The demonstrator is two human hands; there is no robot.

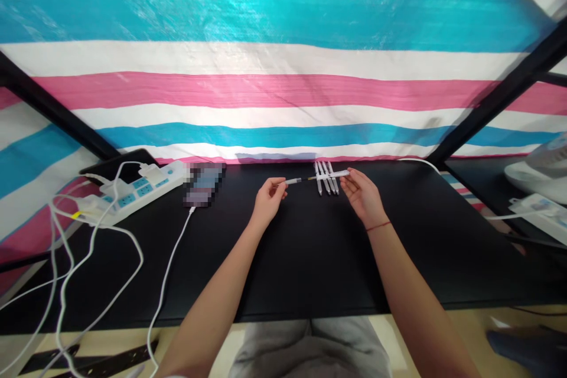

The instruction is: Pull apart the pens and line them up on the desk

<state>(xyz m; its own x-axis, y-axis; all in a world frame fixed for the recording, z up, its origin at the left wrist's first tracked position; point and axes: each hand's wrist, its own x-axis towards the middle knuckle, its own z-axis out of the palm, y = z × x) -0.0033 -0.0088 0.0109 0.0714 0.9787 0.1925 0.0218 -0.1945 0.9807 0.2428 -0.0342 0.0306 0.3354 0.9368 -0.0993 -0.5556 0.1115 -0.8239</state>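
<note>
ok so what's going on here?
A person is handling pen parts: the left hand pinches a slim refill-like piece, the right hand a white pen barrel. The two pieces line up end to end; too small to tell whether they're joined. Four white pens lie side by side on the black table.

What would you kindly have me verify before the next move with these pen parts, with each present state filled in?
1. Left hand grips the slim translucent-and-black pen part: ok.
2. Right hand grips the white tubular pen barrel: ok.
3. Both parts roughly in line: ok.
4. Parts joined: cannot tell, too small.
5. Four slim white pens side by side: ok.
6. White power strip with blue sockets away from both hands: ok.
</note>
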